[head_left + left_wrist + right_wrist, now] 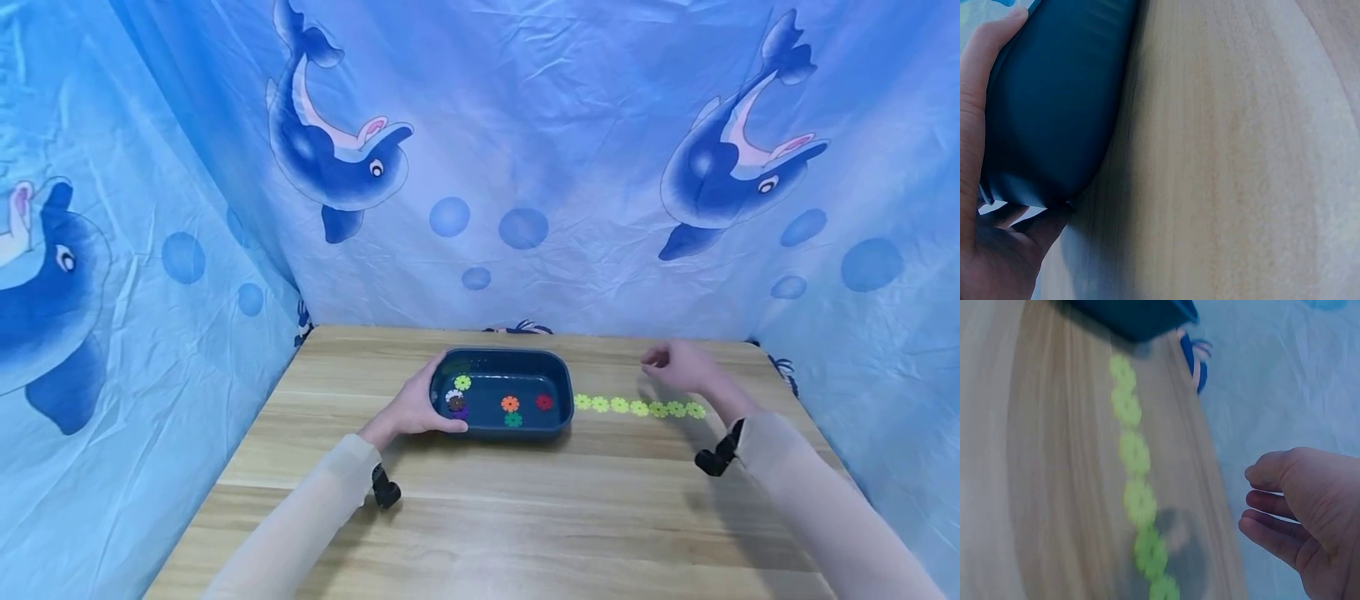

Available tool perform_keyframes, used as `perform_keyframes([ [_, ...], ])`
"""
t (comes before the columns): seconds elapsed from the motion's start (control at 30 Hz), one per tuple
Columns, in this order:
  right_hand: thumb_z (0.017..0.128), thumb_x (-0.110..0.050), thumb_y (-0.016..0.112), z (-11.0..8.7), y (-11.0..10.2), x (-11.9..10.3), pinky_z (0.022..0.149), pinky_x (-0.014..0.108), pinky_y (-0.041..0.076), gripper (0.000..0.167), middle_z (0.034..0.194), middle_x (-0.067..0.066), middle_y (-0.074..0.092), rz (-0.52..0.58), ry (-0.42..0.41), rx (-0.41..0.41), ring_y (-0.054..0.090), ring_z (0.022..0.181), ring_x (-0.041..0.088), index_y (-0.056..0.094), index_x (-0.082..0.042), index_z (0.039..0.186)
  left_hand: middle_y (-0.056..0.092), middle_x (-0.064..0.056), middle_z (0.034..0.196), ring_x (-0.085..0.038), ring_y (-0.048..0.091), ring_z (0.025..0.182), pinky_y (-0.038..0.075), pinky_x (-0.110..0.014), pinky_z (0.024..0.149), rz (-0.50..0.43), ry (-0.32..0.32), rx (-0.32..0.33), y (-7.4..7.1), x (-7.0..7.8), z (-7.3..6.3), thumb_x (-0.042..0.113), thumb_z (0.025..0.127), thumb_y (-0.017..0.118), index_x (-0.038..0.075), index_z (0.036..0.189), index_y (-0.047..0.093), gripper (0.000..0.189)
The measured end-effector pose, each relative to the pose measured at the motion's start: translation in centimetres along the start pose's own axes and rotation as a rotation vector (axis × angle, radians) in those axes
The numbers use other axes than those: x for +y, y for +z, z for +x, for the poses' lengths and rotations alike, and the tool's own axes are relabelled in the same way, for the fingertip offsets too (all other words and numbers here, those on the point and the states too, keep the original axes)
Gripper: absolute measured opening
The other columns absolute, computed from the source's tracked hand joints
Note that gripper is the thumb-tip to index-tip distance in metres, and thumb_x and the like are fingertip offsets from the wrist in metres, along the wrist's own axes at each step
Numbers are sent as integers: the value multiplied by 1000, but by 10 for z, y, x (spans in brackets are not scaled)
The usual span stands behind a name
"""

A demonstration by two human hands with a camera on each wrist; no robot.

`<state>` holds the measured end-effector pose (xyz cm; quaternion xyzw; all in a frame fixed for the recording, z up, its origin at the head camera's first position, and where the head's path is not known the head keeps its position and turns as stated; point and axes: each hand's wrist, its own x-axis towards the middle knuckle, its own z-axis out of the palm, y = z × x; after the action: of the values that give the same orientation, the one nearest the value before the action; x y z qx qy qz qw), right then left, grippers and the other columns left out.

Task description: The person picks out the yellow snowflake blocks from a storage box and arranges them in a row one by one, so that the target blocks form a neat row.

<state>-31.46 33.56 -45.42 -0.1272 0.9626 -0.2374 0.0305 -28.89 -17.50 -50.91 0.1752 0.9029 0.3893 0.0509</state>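
A dark blue rectangular plastic basin [497, 432] stands on the table, gripped at its left end by my left hand [420, 402]. The left wrist view has the thumb [974, 87] along one side and the other fingers round the end wall. Inside the basin lie one yellow-green flower-shaped piece [462, 382], an orange one [510, 404], a red one [543, 402], a green one [513, 420], and a small white, brown and purple cluster [456, 402]. My right hand [678, 365] hovers, fingers loosely bent and holding nothing, above a row of yellow-green flower pieces [619, 405].
The row runs rightward from the basin's right end across the wooden table [525, 517]. Blue dolphin-print cloth [600, 275] hangs along the back and both sides, its folds meeting the table's far edge. A black wrist camera [720, 454] sits on the right sleeve.
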Motion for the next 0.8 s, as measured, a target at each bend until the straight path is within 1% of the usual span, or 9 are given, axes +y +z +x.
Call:
perform_keyframes([
  [0.17, 101, -16, 69, 19, 3, -28, 86, 48, 63, 25, 106, 17, 80, 27, -64, 9, 75, 97, 32, 76, 3, 117, 27, -18, 175, -44, 31, 160, 32, -68, 126, -3, -4, 0, 1, 0, 0, 46, 67, 101, 15, 172, 12, 142],
  [0.33, 100, -18, 70, 34, 7, -53, 91, 49, 63, 24, 108, 18, 81, 22, -120, 8, 76, 100, 34, 78, 0, 115, 28, -17, 175, -44, 32, 159, 32, -68, 126, -5, -2, 4, 1, 0, 1, 48, 66, 101, 16, 172, 12, 141],
  [0.53, 99, -18, 72, 48, 14, -80, 88, 48, 64, 20, 103, 14, 82, 7, -197, 19, 78, 96, 30, 79, -3, 110, 28, -17, 175, -44, 32, 159, 32, -68, 126, -6, -10, -3, 1, 1, 1, 47, 67, 100, 18, 172, 12, 141],
  [0.63, 98, -18, 73, 56, 20, -93, 89, 45, 64, 20, 103, 12, 82, -3, -217, 27, 78, 96, 28, 80, -4, 110, 28, -17, 175, -44, 32, 159, 31, -68, 126, -8, -10, 0, 1, 1, 1, 46, 67, 100, 19, 172, 12, 140],
  [0.8, 99, -17, 73, 65, 29, -115, 89, 44, 64, 21, 104, 12, 82, 15, -243, 3, 78, 97, 27, 79, -2, 112, 28, -17, 175, -44, 33, 159, 32, -69, 125, -6, -8, 6, 3, 1, 0, 44, 67, 101, 17, 172, 11, 140],
])
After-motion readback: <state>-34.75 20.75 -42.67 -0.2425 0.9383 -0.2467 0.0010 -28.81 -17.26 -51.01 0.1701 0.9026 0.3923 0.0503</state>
